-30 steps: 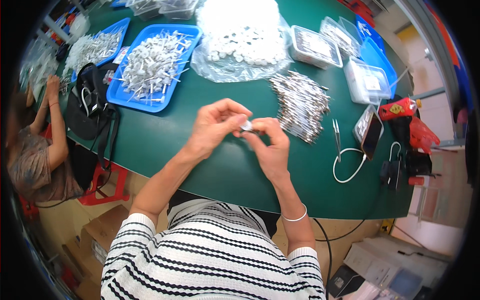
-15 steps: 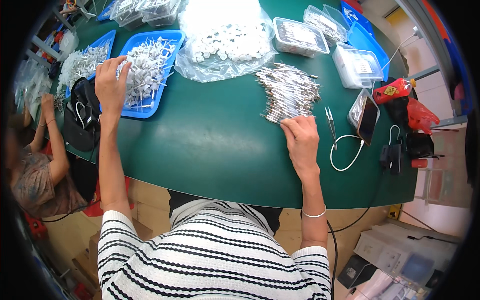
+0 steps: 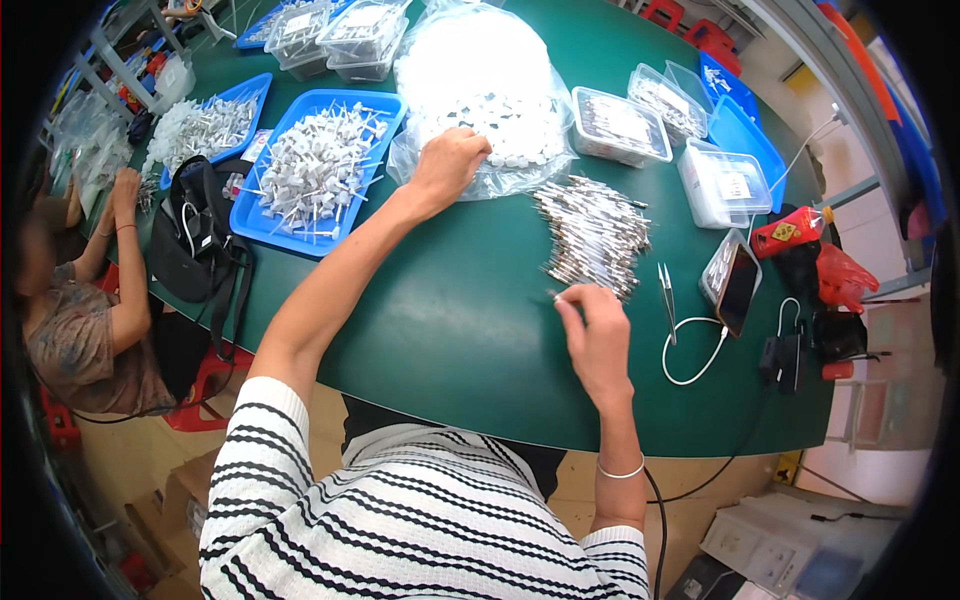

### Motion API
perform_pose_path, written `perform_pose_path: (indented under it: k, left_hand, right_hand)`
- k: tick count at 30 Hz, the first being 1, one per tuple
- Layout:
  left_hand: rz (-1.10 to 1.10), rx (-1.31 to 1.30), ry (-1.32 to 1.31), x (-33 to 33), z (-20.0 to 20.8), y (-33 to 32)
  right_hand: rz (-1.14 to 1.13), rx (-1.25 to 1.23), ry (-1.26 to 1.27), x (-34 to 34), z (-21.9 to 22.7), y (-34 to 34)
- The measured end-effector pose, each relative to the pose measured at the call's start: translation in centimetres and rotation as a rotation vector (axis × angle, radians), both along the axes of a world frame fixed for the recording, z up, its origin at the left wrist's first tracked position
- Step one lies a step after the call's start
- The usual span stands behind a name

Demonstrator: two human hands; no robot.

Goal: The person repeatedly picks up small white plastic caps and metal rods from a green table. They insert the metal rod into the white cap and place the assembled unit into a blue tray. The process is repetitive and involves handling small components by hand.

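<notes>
My left hand (image 3: pixel 447 170) reaches over the near edge of a clear plastic bag (image 3: pixel 480 184) spread with small white caps (image 3: pixel 512 128). Its fingers are bent together at the caps, and whatever they hold is hidden. My right hand (image 3: pixel 600 335) is closed in a pinch just in front of a pile of thin, metal-tipped rods (image 3: pixel 597 235). A small tip, seemingly of one such rod, pokes out at its thumb and forefinger. Left of the bag, a blue tray (image 3: pixel 243 222) holds many white-capped rods (image 3: pixel 312 165).
Lidded clear boxes (image 3: pixel 622 128) stand at the back right. Tweezers (image 3: pixel 667 300), a phone (image 3: pixel 738 290) with a white cable and a red bottle (image 3: pixel 790 232) lie to the right. A black bag (image 3: pixel 190 245) sits at the left edge, near a seated co-worker (image 3: pixel 100 320).
My left hand has moved right, from the blue tray to the bag of white caps. My right hand has drawn slightly back from the rod pile. The view has shifted.
</notes>
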State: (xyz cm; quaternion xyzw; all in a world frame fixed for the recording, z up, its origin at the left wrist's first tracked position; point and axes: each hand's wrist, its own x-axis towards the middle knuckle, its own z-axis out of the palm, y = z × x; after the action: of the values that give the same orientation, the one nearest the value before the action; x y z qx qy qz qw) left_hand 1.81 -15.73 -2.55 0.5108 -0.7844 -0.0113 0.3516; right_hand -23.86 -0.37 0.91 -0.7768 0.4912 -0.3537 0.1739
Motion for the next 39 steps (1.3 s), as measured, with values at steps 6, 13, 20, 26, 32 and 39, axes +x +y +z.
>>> perform_pose_path:
  k: [6, 13, 20, 26, 32, 39]
  left_hand:
    - [0.027, 0.096, -0.003, -1.6, -1.0, -2.1]
    - [0.004, 0.267, 0.414, -1.7, 0.7, 2.0]
    - [-0.267, 0.882, 1.211, -4.7, 1.9, 12.5]
    - [-0.304, 0.963, 1.253, -5.1, 0.6, 13.2]
    - [-0.349, 0.915, 1.213, -5.1, 0.4, 13.6]
    - [-0.334, 1.025, 1.285, -4.9, 0.1, 13.3]
  right_hand:
    - [0.031, 0.288, -1.076, -3.4, 2.2, -1.7]
    - [0.15, 0.41, -1.423, -1.3, 2.2, -3.5]
    - [0.213, 0.758, -1.521, 3.6, -1.7, -2.4]
    - [0.211, 0.764, -1.519, 4.9, -2.7, -2.0]
    - [0.199, 0.744, -1.515, 4.9, -2.6, -2.0]
    - [0.146, 0.675, -1.46, 4.8, -2.4, -1.7]
